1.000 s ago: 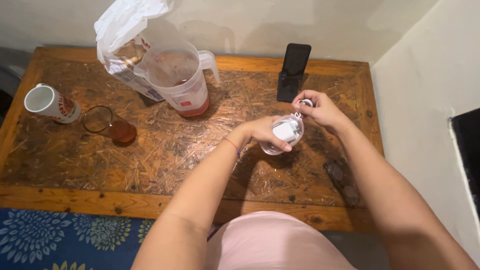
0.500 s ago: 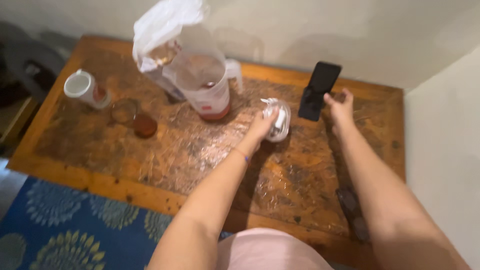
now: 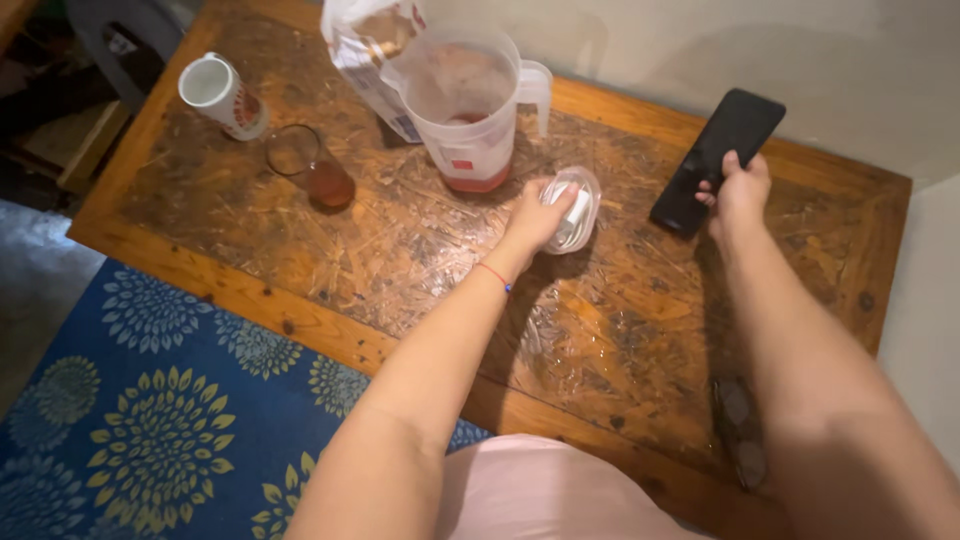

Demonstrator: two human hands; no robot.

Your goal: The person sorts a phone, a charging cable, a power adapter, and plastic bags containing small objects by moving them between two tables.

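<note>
My left hand (image 3: 532, 217) holds a small clear plastic container (image 3: 577, 207) with a white charger and cable inside, resting it on the wooden table (image 3: 300, 250). My right hand (image 3: 738, 192) grips a black phone (image 3: 718, 158) near its lower end, up by the table's far right side. A thin red band circles my left wrist.
A clear pitcher (image 3: 470, 110) with reddish drink stands at the back, a plastic bag (image 3: 368, 50) leaning behind it. A glass (image 3: 310, 168) of brown liquid and a white mug (image 3: 222, 95) sit to the left. Glasses (image 3: 738, 430) lie at the near right edge. A blue patterned rug (image 3: 140, 410) covers the floor.
My right hand let go of the white cable, reached to the phone and took hold of it. My left hand set the container down on the table. The view shifted left.
</note>
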